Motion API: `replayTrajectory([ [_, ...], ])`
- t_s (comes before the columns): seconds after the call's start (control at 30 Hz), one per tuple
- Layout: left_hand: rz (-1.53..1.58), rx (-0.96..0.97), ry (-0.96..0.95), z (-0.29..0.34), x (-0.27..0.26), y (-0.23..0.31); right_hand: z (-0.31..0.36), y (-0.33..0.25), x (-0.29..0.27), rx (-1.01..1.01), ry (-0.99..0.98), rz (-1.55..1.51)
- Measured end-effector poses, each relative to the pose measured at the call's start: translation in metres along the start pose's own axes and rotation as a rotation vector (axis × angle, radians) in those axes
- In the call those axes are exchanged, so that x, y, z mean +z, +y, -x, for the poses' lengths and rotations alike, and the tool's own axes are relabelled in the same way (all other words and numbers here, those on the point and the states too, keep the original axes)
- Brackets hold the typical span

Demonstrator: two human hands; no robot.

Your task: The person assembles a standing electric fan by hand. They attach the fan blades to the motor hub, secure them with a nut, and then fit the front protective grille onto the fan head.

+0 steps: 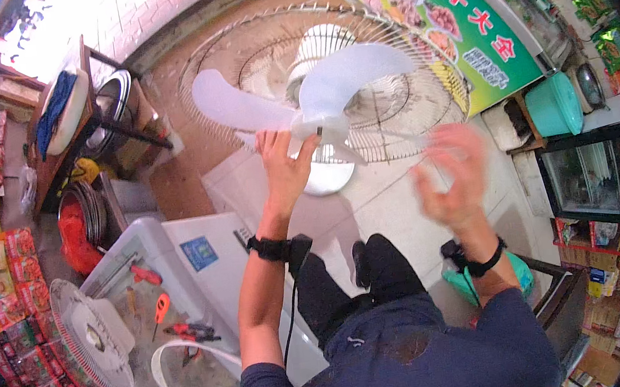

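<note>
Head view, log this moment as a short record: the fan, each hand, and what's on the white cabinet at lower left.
Fan blades: pale, curved, joined at a central hub
Wire guard: round, behind the blades
Left hand: on the blades beside the hub
Right hand: right of the hub, blurred; contents unclear
White cabinet: orange-handled tool and red-and-black tool on top
</note>
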State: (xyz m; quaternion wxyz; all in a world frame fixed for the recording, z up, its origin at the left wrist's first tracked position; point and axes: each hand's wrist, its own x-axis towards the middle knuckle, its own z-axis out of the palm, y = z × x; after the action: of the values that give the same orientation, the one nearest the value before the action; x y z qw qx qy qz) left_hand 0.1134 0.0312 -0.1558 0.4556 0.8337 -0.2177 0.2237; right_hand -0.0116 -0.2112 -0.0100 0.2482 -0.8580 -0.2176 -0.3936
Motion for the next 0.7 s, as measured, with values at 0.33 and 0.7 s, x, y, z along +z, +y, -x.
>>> replayTrajectory([
  [0.33, 0.038, 0.125, 0.094, -0.007, 0.023, -0.032, 0.016, 0.019, 0.106, -0.065, 0.071, 0.501],
  [0.7, 0.293, 0.223, 0.197, -0.043, 0.035, -0.049, 0.014, 0.053, 0.146, -0.331, 0.299, 0.666],
])
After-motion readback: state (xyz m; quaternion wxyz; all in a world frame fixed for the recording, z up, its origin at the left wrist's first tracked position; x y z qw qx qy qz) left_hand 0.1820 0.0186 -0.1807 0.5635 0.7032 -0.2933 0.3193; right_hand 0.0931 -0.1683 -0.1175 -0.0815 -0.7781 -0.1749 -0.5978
